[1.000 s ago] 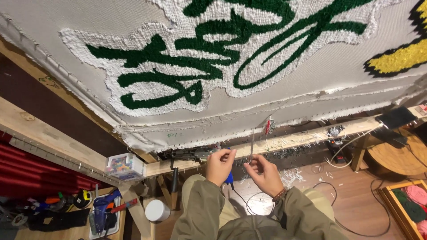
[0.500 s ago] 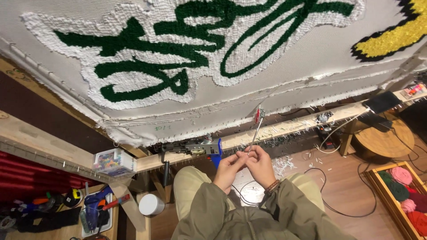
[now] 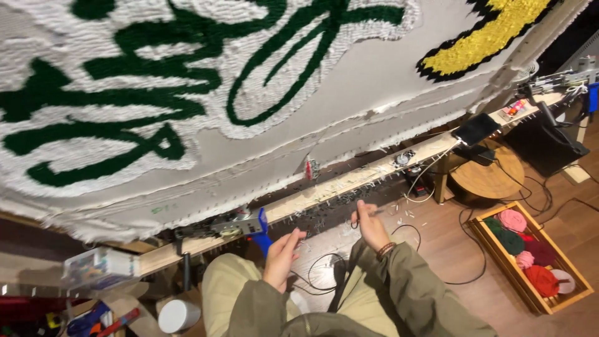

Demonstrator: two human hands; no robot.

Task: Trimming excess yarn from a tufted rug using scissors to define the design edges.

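A person sits before a large tufted rug (image 3: pixel 249 93) stretched on a wooden frame (image 3: pixel 349 187). Its green lettering and a yellow patch look filled in, with bare backing left along the lower edge. The right hand (image 3: pixel 369 226) pinches a thin strand or tool; the left hand (image 3: pixel 282 257) hangs open and empty. A blue tufting gun (image 3: pixel 240 224) rests on the frame rail.

Stretched grey woven backing cloth (image 3: pixel 374 81): matt, fine weave. Tufted pile, white (image 3: pixel 206 56), green (image 3: pixel 299 43) and yellow (image 3: pixel 493 37): woolly, rough, matt. Pale raw wooden frame rail (image 3: pixel 337 190), lower centre: unfinished, strewn with fibre scraps. Olive cloth jacket sleeves (image 3: pixel 424 293): matt. Wooden crate of yarn balls (image 3: pixel 530 259), lower right: fuzzy yarn. Brown wood floor (image 3: pixel 499 312): slight sheen.
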